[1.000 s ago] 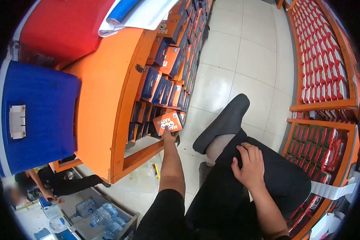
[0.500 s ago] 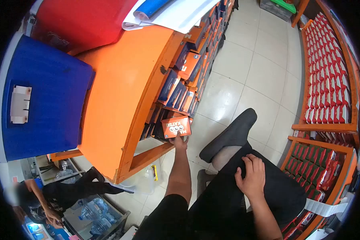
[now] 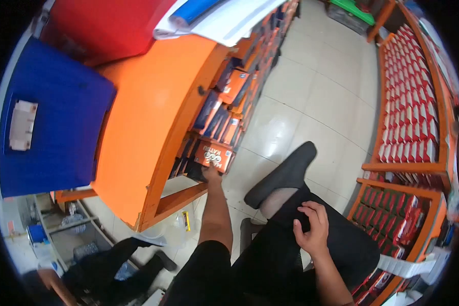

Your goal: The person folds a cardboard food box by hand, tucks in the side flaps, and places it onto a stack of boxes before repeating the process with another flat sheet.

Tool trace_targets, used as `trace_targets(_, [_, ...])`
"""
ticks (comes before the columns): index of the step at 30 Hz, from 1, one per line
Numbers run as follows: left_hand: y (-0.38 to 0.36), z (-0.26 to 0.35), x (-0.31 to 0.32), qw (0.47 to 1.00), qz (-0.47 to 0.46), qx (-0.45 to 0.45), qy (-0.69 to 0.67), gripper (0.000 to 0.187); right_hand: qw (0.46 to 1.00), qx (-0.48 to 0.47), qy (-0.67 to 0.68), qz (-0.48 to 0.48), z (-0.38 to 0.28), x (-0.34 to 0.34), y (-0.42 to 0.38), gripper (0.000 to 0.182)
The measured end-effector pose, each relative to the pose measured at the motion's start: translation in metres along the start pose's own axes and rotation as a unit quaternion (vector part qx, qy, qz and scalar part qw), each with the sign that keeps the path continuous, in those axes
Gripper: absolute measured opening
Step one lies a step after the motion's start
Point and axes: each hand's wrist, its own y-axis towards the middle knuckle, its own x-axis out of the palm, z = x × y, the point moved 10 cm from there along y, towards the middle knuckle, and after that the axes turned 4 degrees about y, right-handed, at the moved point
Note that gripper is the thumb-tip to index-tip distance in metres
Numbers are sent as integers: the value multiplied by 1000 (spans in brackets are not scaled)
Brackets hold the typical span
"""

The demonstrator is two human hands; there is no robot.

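Observation:
My left hand (image 3: 211,174) reaches to the low opening of the orange shelf and grips a small orange cardboard box (image 3: 220,152). The box has white lettering and round white marks, and one finger lies over its printed face. It sits at the shelf opening, below several dark blue and orange boxes (image 3: 224,125). The far side of the box is hidden. My right hand (image 3: 313,229) rests on my black-clad leg, thumb apart from the loosely bent fingers, holding nothing.
On the orange tabletop (image 3: 148,92) stand a blue bin (image 3: 56,122), a red bin (image 3: 97,30) and papers (image 3: 214,25). Racks of red and white boxes (image 3: 408,102) line the right. Another person (image 3: 107,270) is at lower left. My shoe (image 3: 280,173) is over the tiled floor.
My left hand has moved the orange box farther into the shelf opening. My right hand stays on my leg. The other person has shifted, with the legs now farther right.

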Motion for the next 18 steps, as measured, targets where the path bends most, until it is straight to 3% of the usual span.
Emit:
trace_targets(1, [-39,34,11,998,69,-11,-4,35,995,13,102,14,7,-10,-1,27])
trace_targets(2, [-31,33,5,997,67,4,38,36,981,10,192,25,10,-21,1,35])
trace_targets(4, [-30,32,-10,990,18,48,128,37,868,98,486,26,1,-49,-6,66])
trace_targets(5, [-31,31,-11,984,-6,66,167,38,860,66,505,-43,-34,-72,-4,98])
trace_targets(7, [-49,40,-13,964,-31,100,243,39,775,-25,615,-142,-118,-128,-5,117])
trace_targets(9, [-63,49,-26,934,-32,149,323,41,764,-72,625,-143,-183,-168,-31,125])
trace_targets(10, [-75,52,-26,917,-35,177,355,42,625,-122,760,-130,-215,-193,-37,107])
trace_targets(12, [-101,55,-28,889,-44,229,395,43,465,-204,854,-117,-230,-226,-72,90])
trace_targets(13, [-119,58,-26,905,-47,220,361,41,570,-277,771,-62,-224,-241,-86,107])
trace_targets(16, [-181,83,-29,937,-37,209,277,36,633,-367,681,-26,-254,-256,-119,122])
trace_targets(17, [-205,95,-22,925,-55,232,296,36,576,-362,717,151,-258,-256,-131,110])
trace_targets(18, [-221,102,-8,910,-79,254,317,36,534,-362,723,246,-241,-272,-152,104])
